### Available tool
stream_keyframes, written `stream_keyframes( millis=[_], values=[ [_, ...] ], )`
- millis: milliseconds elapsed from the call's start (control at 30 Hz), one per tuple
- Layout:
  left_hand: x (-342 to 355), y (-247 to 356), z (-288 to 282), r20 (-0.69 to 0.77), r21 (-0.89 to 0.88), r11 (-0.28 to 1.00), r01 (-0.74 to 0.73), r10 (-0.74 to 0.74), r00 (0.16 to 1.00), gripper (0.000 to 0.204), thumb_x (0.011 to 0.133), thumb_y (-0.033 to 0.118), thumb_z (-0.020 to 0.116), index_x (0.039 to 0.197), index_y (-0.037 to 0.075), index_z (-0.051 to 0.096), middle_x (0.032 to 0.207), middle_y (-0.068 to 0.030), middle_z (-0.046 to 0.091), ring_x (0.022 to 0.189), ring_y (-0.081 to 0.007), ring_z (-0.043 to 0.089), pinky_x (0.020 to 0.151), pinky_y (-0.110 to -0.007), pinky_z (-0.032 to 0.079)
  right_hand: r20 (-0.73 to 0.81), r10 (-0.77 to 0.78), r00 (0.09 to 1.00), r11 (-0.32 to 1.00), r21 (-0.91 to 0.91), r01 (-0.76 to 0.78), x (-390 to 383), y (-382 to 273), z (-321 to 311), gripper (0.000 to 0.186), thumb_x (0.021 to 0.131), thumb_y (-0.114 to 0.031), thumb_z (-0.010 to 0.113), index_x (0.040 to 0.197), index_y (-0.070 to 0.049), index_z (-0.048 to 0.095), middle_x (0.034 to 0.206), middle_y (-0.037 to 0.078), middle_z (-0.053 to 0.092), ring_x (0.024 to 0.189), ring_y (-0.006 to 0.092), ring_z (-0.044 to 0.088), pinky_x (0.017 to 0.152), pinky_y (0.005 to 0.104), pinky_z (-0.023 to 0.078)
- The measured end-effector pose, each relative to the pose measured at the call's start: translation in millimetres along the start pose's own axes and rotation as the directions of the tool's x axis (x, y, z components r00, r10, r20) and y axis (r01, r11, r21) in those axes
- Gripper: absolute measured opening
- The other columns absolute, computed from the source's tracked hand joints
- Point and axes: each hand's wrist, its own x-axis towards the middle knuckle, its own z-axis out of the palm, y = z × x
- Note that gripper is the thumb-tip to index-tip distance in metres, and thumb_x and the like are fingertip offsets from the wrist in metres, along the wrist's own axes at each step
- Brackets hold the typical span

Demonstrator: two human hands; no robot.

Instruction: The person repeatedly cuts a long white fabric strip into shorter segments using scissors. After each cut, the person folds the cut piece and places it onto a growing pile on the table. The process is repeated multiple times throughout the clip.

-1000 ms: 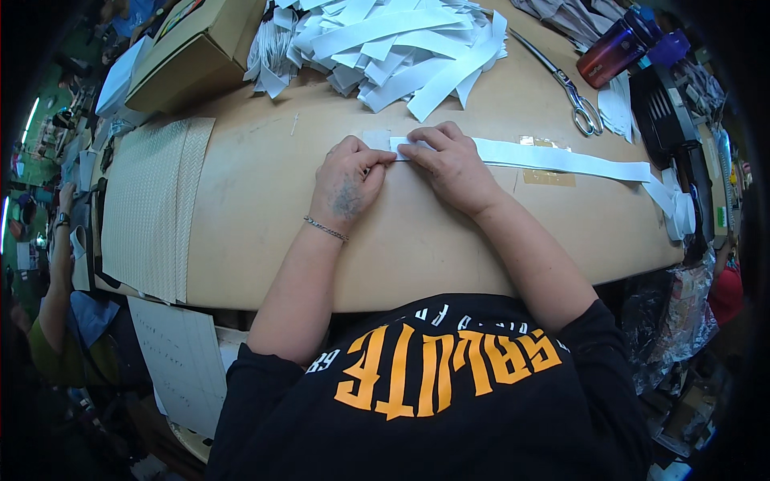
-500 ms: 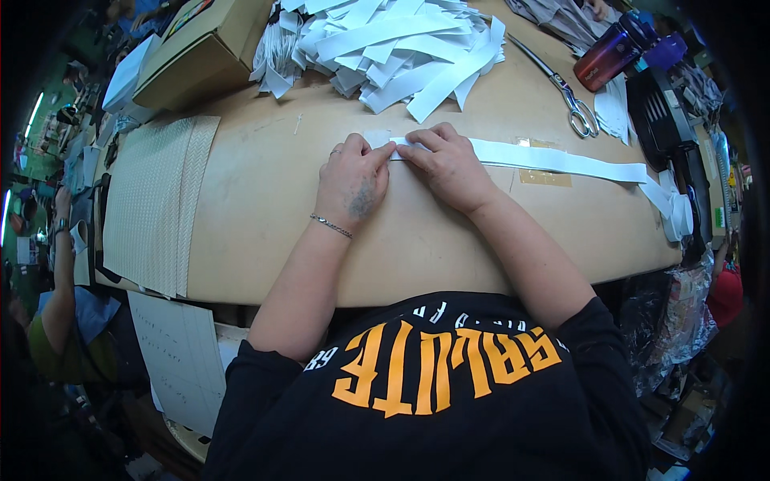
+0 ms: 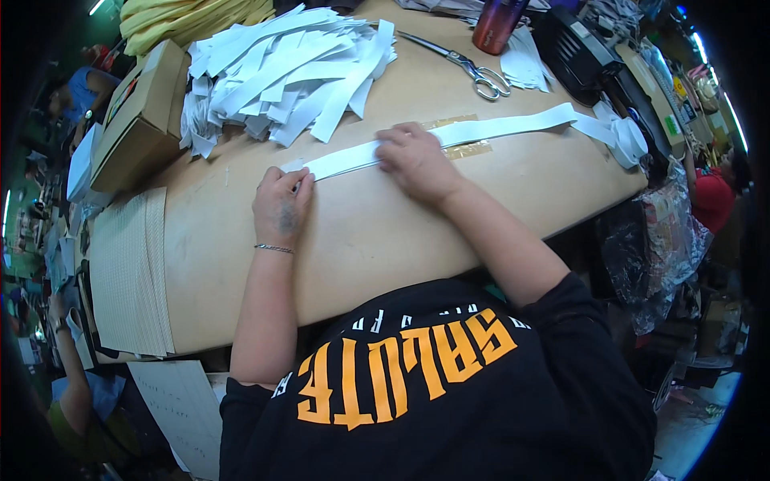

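Observation:
A wide white elastic band (image 3: 497, 130) lies across the tabletop, seemingly in more than one layer. My left hand (image 3: 281, 207) pinches its left end between thumb and fingers, beside a small clear patch on the table. Farther along, my right hand (image 3: 421, 164) bends over the band with its fingers close together, covering a stretch of it. Brown tape pieces (image 3: 468, 150) show on the table beside the band. At the right end the band folds over and runs into a loose coil (image 3: 630, 144).
Beyond my hands lies a heap of cut white strips (image 3: 281, 76), with a cardboard box (image 3: 144, 120) to its left. Scissors (image 3: 473, 70), a red-and-purple bottle (image 3: 499, 24) and a black stapler-like tool (image 3: 577, 56) are at the far right. Patterned sheets (image 3: 128, 272) cover the left end.
My right hand has slid rightward along the band, away from my left hand, which still pinches the end. The whole view has turned and shifted.

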Motion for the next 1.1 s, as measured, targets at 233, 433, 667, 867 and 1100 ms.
stream_keyframes(
  millis=[233,433,667,867,1100],
  values=[
    [3,7,0,0.043,-0.032,0.998,0.056,-0.055,0.998,0.017,0.080,0.020,0.070,0.089,0.006,0.072,0.074,-0.0093,0.055,0.065,-0.0211,0.058,0.062,-0.032,0.047,-0.023,0.058,0.998,0.998,0.004,-0.058,-33,63,-45,0.007,0.079,-0.013,0.058,0.083,-0.011,0.064,0.099,0.002,0.065,0.104,0.0273,0.055,0.085,0.0389,0.047],
    [4,-7,2,0.056,-0.108,0.993,0.044,-0.038,0.998,0.018,0.078,0.017,0.072,0.090,0.004,0.072,0.074,-0.0092,0.055,0.064,-0.0184,0.057,0.061,-0.030,0.046,0.005,0.001,1.000,0.989,-0.150,-0.001,-36,67,-41,0.011,0.082,-0.013,0.055,0.088,-0.013,0.064,0.106,0.002,0.063,0.114,0.0275,0.049,0.091,0.0420,0.044],
    [7,-25,8,0.086,-0.213,0.971,0.109,-0.092,0.992,0.020,0.079,0.018,0.073,0.093,0.003,0.072,0.072,-0.0055,0.053,0.062,-0.0135,0.052,0.059,-0.026,0.043,-0.061,0.044,0.997,0.988,-0.142,-0.052,-42,59,-36,0.012,0.081,-0.012,0.056,0.088,-0.012,0.066,0.105,-0.002,0.059,0.116,0.0245,0.046,0.094,0.0437,0.040],
    [3,-21,9,0.041,-0.224,0.973,0.061,-0.053,0.998,0.020,0.080,0.018,0.072,0.094,0.003,0.072,0.072,-0.0047,0.052,0.063,-0.0129,0.052,0.060,-0.025,0.043,-0.099,0.076,0.992,0.994,-0.065,-0.082,-44,60,-34,0.009,0.079,-0.015,0.062,0.084,-0.011,0.068,0.102,-0.002,0.060,0.112,0.0223,0.047,0.093,0.0429,0.041],
    [2,-16,5,0.069,-0.159,0.983,0.088,-0.078,0.995,0.020,0.083,0.016,0.071,0.096,0.001,0.070,0.078,-0.0021,0.053,0.070,-0.0094,0.053,0.066,-0.023,0.043,-0.173,0.045,0.984,0.994,-0.091,-0.062,-43,60,-32,0.008,0.075,-0.015,0.068,0.082,-0.012,0.069,0.097,-0.005,0.062,0.106,0.0217,0.051,0.084,0.0396,0.045]
  ],
)
